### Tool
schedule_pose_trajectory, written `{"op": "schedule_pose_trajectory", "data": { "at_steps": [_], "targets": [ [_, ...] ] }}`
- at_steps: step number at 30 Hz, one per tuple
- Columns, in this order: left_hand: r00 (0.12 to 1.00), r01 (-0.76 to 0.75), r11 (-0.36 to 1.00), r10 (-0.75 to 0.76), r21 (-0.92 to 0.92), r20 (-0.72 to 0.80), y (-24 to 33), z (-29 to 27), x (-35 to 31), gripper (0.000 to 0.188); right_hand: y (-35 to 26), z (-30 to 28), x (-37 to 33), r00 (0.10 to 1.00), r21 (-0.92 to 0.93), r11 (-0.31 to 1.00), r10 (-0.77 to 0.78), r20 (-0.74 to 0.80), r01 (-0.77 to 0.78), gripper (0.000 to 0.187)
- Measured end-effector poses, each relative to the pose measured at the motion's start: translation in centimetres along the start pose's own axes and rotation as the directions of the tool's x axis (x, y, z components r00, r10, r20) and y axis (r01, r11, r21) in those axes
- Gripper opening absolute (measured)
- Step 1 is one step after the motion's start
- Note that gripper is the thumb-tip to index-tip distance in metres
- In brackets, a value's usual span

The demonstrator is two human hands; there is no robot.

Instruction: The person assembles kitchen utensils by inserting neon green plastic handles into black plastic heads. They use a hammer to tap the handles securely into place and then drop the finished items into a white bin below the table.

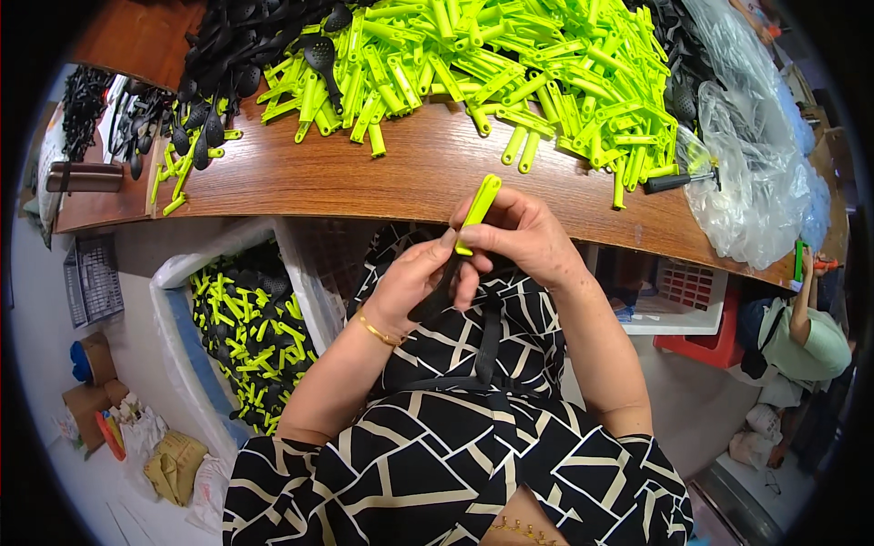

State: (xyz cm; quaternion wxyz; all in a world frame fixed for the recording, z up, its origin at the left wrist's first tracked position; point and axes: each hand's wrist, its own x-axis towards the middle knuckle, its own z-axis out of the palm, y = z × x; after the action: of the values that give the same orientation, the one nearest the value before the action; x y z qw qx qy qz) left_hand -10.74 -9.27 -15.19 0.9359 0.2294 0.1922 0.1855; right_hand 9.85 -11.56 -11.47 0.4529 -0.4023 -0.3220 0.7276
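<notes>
green handle [479, 211] pinched in right hand [528, 238], black part [437, 296] half hidden in left hand [419, 282]

Over the lap, the right hand [523, 238] pinches a lime-green handle [479, 211] tilted upward, while the left hand [421, 280] grips a black utensil piece [444, 284] whose upper end meets the handle's lower end. Beyond the hands, a wooden table [364, 177] bears a heap of green handles [510, 64], black spoon heads [237, 45] at its left and clear plastic bags [756, 155] at its right. Below the table's left edge a white bin [173, 318] holds assembled green-and-black pieces [250, 337], and another person [801, 337] sits at the far right.
</notes>
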Motion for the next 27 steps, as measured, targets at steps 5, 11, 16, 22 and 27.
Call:
{"op": "schedule_pose_trajectory", "data": {
  "at_steps": [5,11,16,22,27],
  "targets": [
    [0.944,-0.199,0.807,0.311,0.555,-0.114,0.8,0.2,-1.0,0.037,-1.2,1.3,1.2,0.930,-0.880,0.442,-0.369,-0.001,0.174,0.024],
    [0.943,-0.136,0.868,0.261,0.478,-0.205,-0.7,-1.3,-0.3,0.018,-0.1,1.0,1.8,0.879,-0.961,0.205,-0.472,0.070,0.187,0.039],
    [0.916,-0.126,0.898,0.269,0.422,-0.299,-1.3,-1.3,-0.1,0.020,-0.1,1.3,2.0,0.866,-0.943,0.309,-0.498,-0.048,0.125,0.038],
    [0.895,-0.182,0.897,0.321,0.404,-0.310,-1.6,-0.3,0.7,0.024,0.3,1.6,2.4,0.829,-0.961,0.256,-0.556,-0.062,0.100,0.034],
    [0.908,-0.188,0.916,0.299,0.354,-0.294,-1.5,-0.8,0.5,0.024,0.5,1.5,3.0,0.819,-0.979,0.169,-0.573,-0.001,0.117,0.038]
  ]
}}
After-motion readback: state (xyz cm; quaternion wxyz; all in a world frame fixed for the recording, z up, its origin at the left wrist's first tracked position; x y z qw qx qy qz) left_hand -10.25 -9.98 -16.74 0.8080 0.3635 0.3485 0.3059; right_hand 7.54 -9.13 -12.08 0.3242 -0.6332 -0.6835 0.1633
